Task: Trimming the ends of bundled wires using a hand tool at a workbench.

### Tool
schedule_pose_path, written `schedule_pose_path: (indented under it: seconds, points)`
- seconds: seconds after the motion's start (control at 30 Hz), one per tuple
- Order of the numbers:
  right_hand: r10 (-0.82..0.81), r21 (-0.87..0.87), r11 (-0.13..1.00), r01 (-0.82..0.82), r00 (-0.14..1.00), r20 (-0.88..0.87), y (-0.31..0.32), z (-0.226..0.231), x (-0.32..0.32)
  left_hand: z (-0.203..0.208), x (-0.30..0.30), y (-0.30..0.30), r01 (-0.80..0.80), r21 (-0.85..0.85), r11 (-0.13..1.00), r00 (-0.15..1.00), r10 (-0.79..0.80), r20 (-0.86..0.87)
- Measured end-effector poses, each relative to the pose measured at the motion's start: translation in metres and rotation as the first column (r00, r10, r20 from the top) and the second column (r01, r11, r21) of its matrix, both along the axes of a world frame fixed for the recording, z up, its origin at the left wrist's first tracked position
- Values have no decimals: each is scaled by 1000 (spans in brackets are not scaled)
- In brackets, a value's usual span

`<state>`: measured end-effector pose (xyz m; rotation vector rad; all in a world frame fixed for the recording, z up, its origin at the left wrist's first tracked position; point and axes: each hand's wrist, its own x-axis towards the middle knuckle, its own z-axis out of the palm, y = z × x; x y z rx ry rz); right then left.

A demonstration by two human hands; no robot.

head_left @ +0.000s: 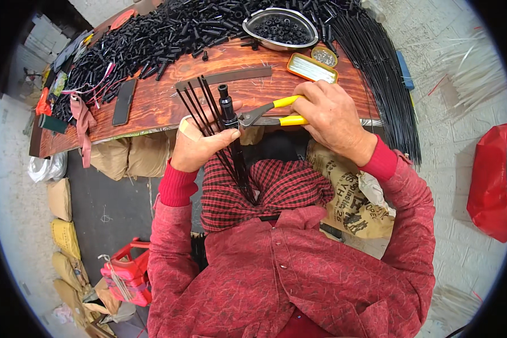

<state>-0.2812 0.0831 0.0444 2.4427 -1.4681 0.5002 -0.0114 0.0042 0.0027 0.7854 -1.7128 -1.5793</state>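
My left hand (pixel 200 143) is closed around a bundle of thin black rods (pixel 192 107), which look like umbrella ribs, and a stepped black plastic tube fitting (pixel 226 104). The rods fan out at the top, and their lower ends come together over my lap. A bandage-like strip wraps part of this hand. In my right hand (pixel 333 119) are pliers (pixel 255 115) with yellow handles, the handles spread apart. Their jaws meet the collar of the fitting, beside my left thumb; whether they grip a wire there is too small to tell.
On the wooden table (pixel 253 71) lie a heap of black tube fittings (pixel 169 45), a metal bowl (pixel 257 40) of small black parts, a yellow tin (pixel 294 70) of pins, a flat metal strip (pixel 225 76) and a dark case (pixel 124 102). Long black rods (pixel 372 56) overhang its right side.
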Motion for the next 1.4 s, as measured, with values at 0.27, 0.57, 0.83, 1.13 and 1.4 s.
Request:
schedule_pose_path:
  seconds: [0.27, 0.57, 0.83, 1.13, 1.4]
  points:
    - [-15, -33, 999, 11, 992, -123, -1, 12, 0, -2, 0, -2, -6, -92, 996, 990, 19, 142]
    - [3, -64, 998, -14, 984, -178, -6, 23, 0, 4, -5, 2, -38, -87, 995, 990, 49, 132]
    - [73, -69, 994, -81, 991, -114, -13, 11, -2, 1, 3, -2, 34, 1, 999, 998, -34, 44]
    - [133, -36, 991, -128, 960, 245, -20, -44, 7, 11, 14, -7, 107, 24, 994, 994, -108, 9]
    - [180, -20, 982, -187, 904, 389, -32, -66, 12, 10, 17, -11, 102, -23, 995, 995, -102, 8]
